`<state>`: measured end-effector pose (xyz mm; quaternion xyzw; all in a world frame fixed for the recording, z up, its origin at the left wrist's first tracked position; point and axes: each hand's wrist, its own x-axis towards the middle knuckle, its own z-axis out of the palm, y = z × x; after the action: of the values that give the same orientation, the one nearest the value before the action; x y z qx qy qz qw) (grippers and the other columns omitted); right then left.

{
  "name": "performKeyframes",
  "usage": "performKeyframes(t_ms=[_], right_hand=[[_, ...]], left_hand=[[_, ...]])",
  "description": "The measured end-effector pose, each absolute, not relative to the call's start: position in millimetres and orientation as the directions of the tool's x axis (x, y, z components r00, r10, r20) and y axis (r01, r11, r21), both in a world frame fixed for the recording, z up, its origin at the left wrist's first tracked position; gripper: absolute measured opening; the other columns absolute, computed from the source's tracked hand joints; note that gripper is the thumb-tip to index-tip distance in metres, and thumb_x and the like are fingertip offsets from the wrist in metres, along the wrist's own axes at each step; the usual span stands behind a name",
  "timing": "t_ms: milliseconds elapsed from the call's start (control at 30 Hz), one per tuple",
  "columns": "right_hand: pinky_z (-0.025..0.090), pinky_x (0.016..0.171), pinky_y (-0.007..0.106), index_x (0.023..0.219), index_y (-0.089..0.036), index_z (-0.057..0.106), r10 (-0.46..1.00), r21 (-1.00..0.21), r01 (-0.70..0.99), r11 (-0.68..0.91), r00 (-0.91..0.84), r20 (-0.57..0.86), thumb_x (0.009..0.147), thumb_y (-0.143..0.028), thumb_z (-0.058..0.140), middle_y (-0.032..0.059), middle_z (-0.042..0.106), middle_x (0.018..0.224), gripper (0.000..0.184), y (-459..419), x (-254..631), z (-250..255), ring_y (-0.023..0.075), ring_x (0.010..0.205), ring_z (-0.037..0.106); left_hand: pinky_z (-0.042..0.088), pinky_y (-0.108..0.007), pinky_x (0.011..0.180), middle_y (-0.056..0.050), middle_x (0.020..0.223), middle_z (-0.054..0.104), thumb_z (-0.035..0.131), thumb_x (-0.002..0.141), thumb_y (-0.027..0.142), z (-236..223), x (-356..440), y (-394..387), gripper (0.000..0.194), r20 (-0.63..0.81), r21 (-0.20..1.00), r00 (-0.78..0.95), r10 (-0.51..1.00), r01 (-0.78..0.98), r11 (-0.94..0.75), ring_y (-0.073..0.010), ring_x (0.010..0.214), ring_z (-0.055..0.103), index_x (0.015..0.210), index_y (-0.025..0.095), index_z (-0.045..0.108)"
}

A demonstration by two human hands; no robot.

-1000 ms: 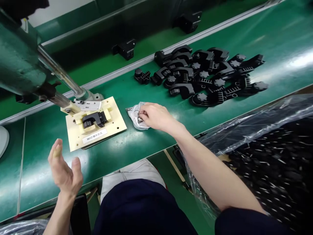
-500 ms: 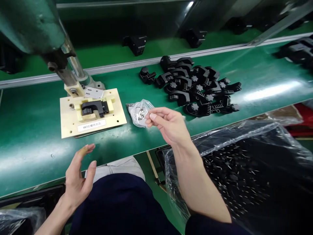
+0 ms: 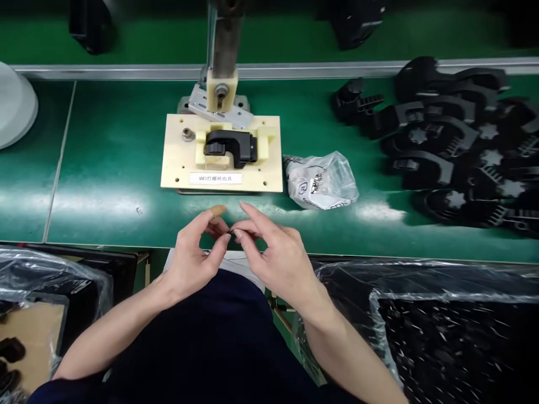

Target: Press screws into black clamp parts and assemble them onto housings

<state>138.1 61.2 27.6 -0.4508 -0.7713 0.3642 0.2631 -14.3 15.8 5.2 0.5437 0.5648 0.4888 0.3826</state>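
Note:
My left hand [image 3: 197,247] and my right hand [image 3: 272,252] meet just above the front edge of the green bench. Their fingertips pinch together around a tiny dark piece [image 3: 231,230], too small to name. Behind them a cream fixture plate [image 3: 172,163] carries a Chinese label [image 3: 215,178]. In its nest lies a black curved plastic part [image 3: 236,143] with a ribbed knob. A metal press head [image 3: 222,90] stands over the back of the plate. Right of the plate, apart from my hands, rests a clear plastic bag [image 3: 332,179] holding small shiny pieces.
Black plastic parts [image 3: 446,134] are heaped on the right of the bench. Below on the right, a plastic-lined box [image 3: 442,336] holds many small dark pieces with shiny pins. Another lined box [image 3: 37,325] stands low at left. A white round object [image 3: 17,106] sits far left.
My right hand has left the plastic bag and come to my left hand, which has risen to meet it at the fingertips. The view has swung to the left.

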Motion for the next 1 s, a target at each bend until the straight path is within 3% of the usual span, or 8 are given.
performKeyframes(t_ms=[133,233,333,467,633,800,900,1000], right_hand=[[0.057,0.074,0.034,0.131,-0.016,0.055,0.862,-0.783,0.51,0.355,-0.502,0.064,0.089,-0.015,0.047,0.0035,0.073,0.085,0.043,59,127,26,0.0178,0.072,0.069],[0.058,0.066,0.031,0.12,-0.017,0.061,0.908,-0.919,0.359,0.161,-0.419,-0.004,0.088,-0.018,0.052,0.0029,0.072,0.081,0.034,60,123,25,0.0154,0.064,0.067],[0.052,0.049,0.024,0.098,-0.017,0.065,0.933,-0.979,0.182,-0.09,-0.327,-0.147,0.087,-0.024,0.057,0.0017,0.067,0.073,0.015,61,122,26,0.0118,0.052,0.061],[0.045,0.043,0.021,0.078,-0.017,0.065,0.895,-0.97,0.173,-0.172,-0.383,-0.227,0.082,-0.023,0.061,-0.0004,0.06,0.062,0.008,60,119,28,0.0099,0.049,0.054],[0.042,0.047,0.022,0.071,-0.017,0.063,0.89,-0.972,0.183,-0.145,-0.405,-0.209,0.08,-0.022,0.062,-0.0003,0.058,0.064,0.01,58,113,28,0.0101,0.053,0.051],[0.038,0.048,0.023,0.068,-0.018,0.06,0.876,-0.979,0.196,-0.05,-0.463,-0.137,0.08,-0.021,0.06,-0.0005,0.055,0.063,0.012,67,114,31,0.0105,0.054,0.049],[0.041,0.049,0.025,0.069,-0.019,0.062,0.87,-0.967,0.199,0.16,-0.492,0.042,0.081,-0.02,0.059,0.0007,0.059,0.066,0.013,84,114,33,0.0118,0.057,0.052],[0.049,0.059,0.03,0.074,-0.021,0.066,0.876,-0.825,0.351,0.443,-0.365,0.315,0.085,-0.023,0.057,0.0037,0.064,0.075,0.015,109,106,31,0.0154,0.066,0.058]], left_hand=[[0.051,-0.026,0.071,0.002,0.076,0.062,0.059,0.08,0.01,5,-18,16,0.033,0.019,0.987,-0.176,0.984,0.163,0.01,-0.0111,0.071,0.058,0.112,0.019,0.058],[0.049,-0.023,0.064,0.004,0.071,0.06,0.065,0.077,0.013,7,-21,18,0.031,-0.156,0.984,-0.214,0.964,-0.119,0.133,-0.0094,0.065,0.057,0.107,0.019,0.059],[0.046,-0.022,0.058,0.006,0.065,0.058,0.072,0.071,0.016,11,-23,24,0.035,-0.378,0.854,-0.168,0.91,-0.444,0.273,-0.0079,0.057,0.054,0.103,0.018,0.06],[0.044,-0.022,0.057,0.007,0.061,0.057,0.078,0.065,0.019,13,-24,28,0.043,-0.487,0.733,-0.125,0.864,-0.597,0.326,-0.0074,0.053,0.051,0.103,0.017,0.059],[0.045,-0.022,0.061,0.006,0.065,0.058,0.077,0.07,0.02,12,-24,23,0.04,-0.402,0.804,-0.147,0.904,-0.529,0.271,-0.0082,0.06,0.053,0.106,0.019,0.06],[0.047,-0.021,0.062,0.004,0.069,0.058,0.069,0.077,0.013,17,-28,22,0.034,-0.203,0.941,-0.167,0.965,-0.304,0.145,-0.0092,0.064,0.056,0.109,0.019,0.059],[0.05,-0.022,0.065,0.003,0.071,0.058,0.064,0.079,0.011,24,-33,36,0.032,-0.03,0.99,-0.15,0.988,-0.142,0.009,-0.0097,0.066,0.057,0.109,0.018,0.059],[0.053,-0.025,0.068,0.0,0.081,0.062,0.065,0.079,0.016,30,-44,65,0.027,0.15,0.989,-0.2,0.968,0.034,-0.146,-0.0124,0.075,0.061,0.105,0.017,0.061]])
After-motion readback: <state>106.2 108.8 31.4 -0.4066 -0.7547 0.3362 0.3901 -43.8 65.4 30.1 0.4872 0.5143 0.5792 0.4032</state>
